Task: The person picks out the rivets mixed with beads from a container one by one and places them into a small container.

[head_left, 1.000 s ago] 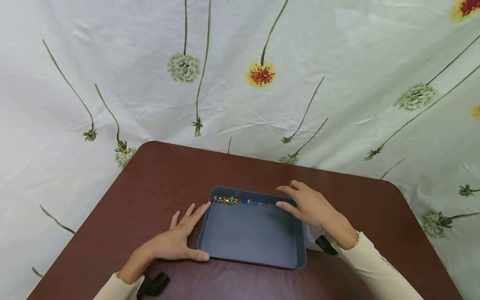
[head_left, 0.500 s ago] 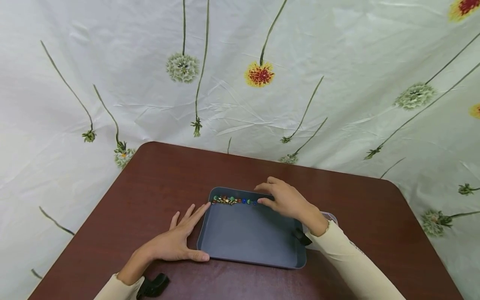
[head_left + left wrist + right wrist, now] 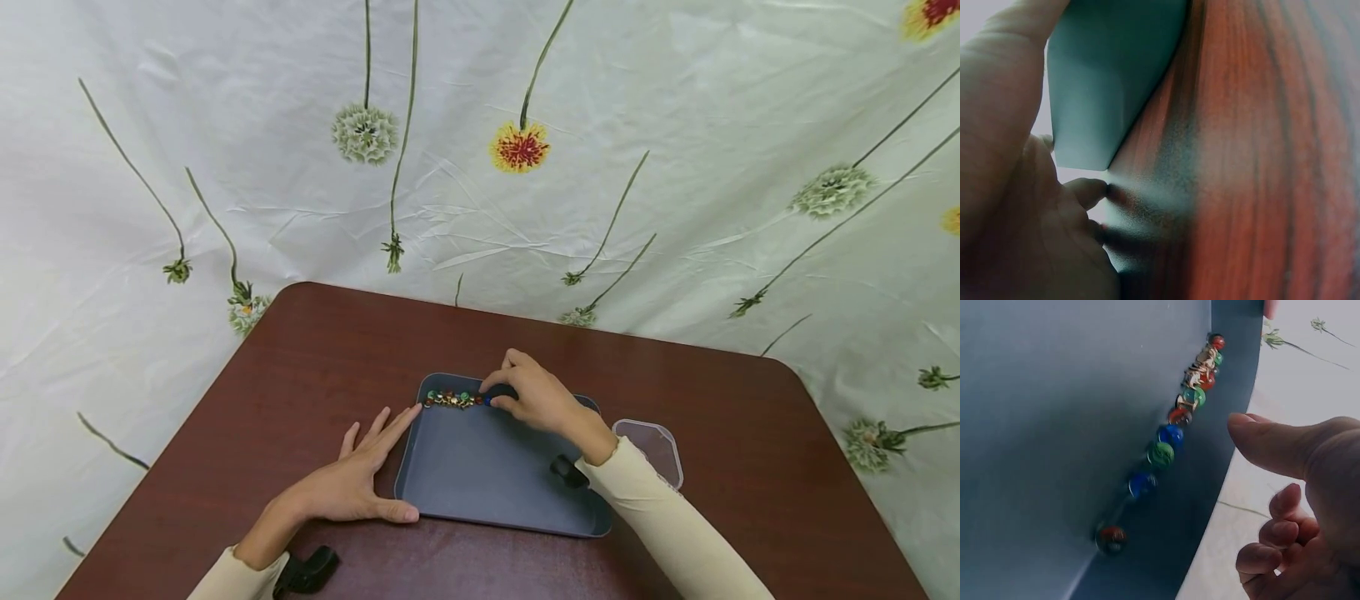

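A grey rectangular tray (image 3: 495,475) lies on the table. Along its far wall runs a row of glass marbles (image 3: 1161,454) in green, blue and red-brown, with small gold-coloured metal pieces (image 3: 1192,378) among those toward the left corner. My left hand (image 3: 351,485) rests at the tray's left side, fingers spread, fingertips right at the rim. Over the far wall is my right hand (image 3: 536,400), its thumb and index finger apart, close to a blue marble (image 3: 487,401). The right wrist view shows the thumb extended, the other fingers loosely curled, and nothing in them.
A clear plastic container (image 3: 652,446) stands right of the tray, partly behind the right sleeve (image 3: 660,517). The brown wooden table (image 3: 360,342) reaches back to a white floral cloth (image 3: 465,167). Each wrist bears a black camera.
My right hand has moved left along the tray's far wall, from its right corner toward the clustered marbles. More of the plastic container shows now. The left hand has stayed put.
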`<state>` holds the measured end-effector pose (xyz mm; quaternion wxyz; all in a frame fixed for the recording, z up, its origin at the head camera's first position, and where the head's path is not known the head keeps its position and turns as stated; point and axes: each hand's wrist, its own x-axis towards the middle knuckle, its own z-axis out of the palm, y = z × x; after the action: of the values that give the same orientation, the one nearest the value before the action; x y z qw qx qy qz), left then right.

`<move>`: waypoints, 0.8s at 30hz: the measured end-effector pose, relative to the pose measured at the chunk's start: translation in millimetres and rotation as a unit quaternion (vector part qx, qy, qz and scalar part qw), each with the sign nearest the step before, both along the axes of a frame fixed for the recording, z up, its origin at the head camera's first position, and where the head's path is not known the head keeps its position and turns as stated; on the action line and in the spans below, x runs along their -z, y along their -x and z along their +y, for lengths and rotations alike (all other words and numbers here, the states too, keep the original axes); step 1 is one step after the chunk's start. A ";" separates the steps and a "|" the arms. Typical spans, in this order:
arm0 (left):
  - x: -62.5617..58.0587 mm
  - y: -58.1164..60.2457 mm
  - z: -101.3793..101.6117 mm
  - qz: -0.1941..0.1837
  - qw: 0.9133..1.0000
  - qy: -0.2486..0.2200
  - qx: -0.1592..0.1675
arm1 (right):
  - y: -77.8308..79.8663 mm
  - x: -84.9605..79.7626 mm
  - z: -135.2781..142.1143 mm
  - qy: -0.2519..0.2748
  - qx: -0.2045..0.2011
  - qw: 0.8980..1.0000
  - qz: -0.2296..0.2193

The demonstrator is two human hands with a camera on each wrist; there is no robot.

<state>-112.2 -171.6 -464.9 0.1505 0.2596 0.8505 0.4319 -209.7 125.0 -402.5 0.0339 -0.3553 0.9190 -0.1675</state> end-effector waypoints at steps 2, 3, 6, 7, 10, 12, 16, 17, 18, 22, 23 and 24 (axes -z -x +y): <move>-0.2 -0.1 0.0 0.000 1.000 -0.001 0.000 | 0.7 1.8 -4.6 0.006 0.001 1.000 0.004; -0.3 -0.1 0.0 -0.001 1.000 -0.002 0.000 | 1.1 2.8 -7.0 0.009 0.000 1.000 0.006; -0.6 -0.2 0.0 -0.003 1.000 -0.003 0.000 | 2.6 6.5 -13.4 0.020 -0.005 1.000 0.009; -0.7 -0.2 0.0 -0.003 1.000 -0.002 0.000 | 3.0 8.0 -15.4 0.023 -0.007 1.000 0.008; -1.0 -0.2 0.3 -0.004 1.000 -0.002 -0.001 | 4.3 12.3 -20.2 0.025 -0.007 1.000 0.007; -0.9 -0.2 0.6 -0.006 1.000 -0.002 -0.001 | 4.9 15.0 -22.6 0.022 -0.004 1.000 0.004; -0.6 0.0 0.7 -0.010 1.000 -0.002 -0.001 | 6.1 18.6 -26.0 0.020 0.005 1.000 -0.002; -0.6 0.1 0.7 -0.010 1.000 -0.002 0.000 | 6.5 19.3 -26.6 0.020 0.008 1.000 -0.004; -0.6 0.2 0.7 -0.010 1.000 -0.002 -0.001 | 6.8 20.0 -27.1 0.020 0.010 1.000 -0.004; -0.7 0.7 0.5 -0.010 1.000 -0.001 0.000 | 7.4 22.5 -28.7 0.016 0.018 1.000 0.002; -0.8 0.8 0.5 -0.011 1.000 -0.002 0.000 | 7.3 23.0 -29.1 0.013 0.020 1.000 0.003; -0.9 0.9 0.4 -0.012 1.000 -0.002 0.000 | 7.1 23.6 -29.4 0.012 0.021 1.000 0.004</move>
<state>-113.1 -171.1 -464.0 0.1601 0.2547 0.8477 0.4369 -216.8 95.6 -426.2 0.0225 -0.3373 0.9242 -0.1775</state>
